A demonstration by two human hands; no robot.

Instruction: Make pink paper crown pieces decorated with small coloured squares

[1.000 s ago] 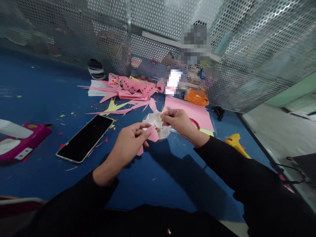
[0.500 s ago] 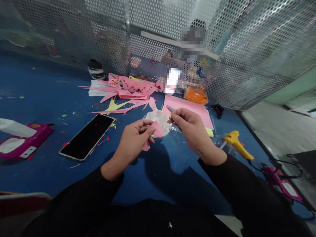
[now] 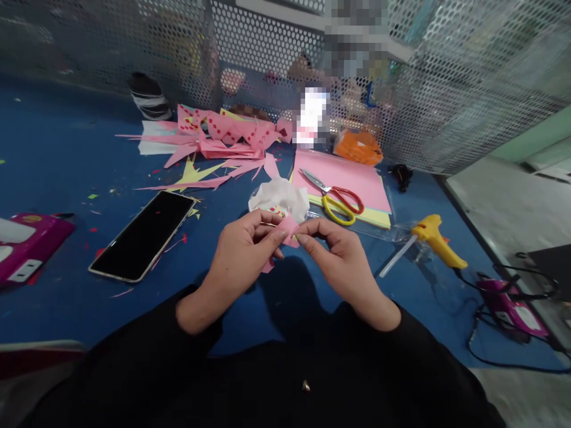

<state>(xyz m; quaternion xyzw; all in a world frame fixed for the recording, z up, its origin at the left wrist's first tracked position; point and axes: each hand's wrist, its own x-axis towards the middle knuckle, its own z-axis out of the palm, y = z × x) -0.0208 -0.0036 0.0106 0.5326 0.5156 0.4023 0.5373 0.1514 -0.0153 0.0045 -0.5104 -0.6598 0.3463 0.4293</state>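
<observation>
Close above the table, my left hand (image 3: 245, 258) pinches a folded piece of pink paper (image 3: 288, 228) between thumb and fingers. My right hand (image 3: 336, 255) meets it from the other side, thumb and forefinger closed on a tiny yellow piece (image 3: 294, 238) at the pink paper's edge. Just beyond the fingers stands a white crumpled liner or bag (image 3: 279, 193) with small coloured bits in it. Scissors (image 3: 332, 193) with red and yellow handles lie on a stack of pink and yellow paper (image 3: 352, 175), beyond my right hand.
A dark phone (image 3: 145, 235) lies at left, near a magenta power strip (image 3: 33, 246). Pink paper scraps (image 3: 232, 142) spread at the back. A yellow glue gun (image 3: 439, 241) with its cord lies right. A perforated metal screen (image 3: 267, 44) bounds the table.
My right hand has come down and left from above the paper stack to the pink paper in my left hand. The scissors show fully now. The view has tilted downward.
</observation>
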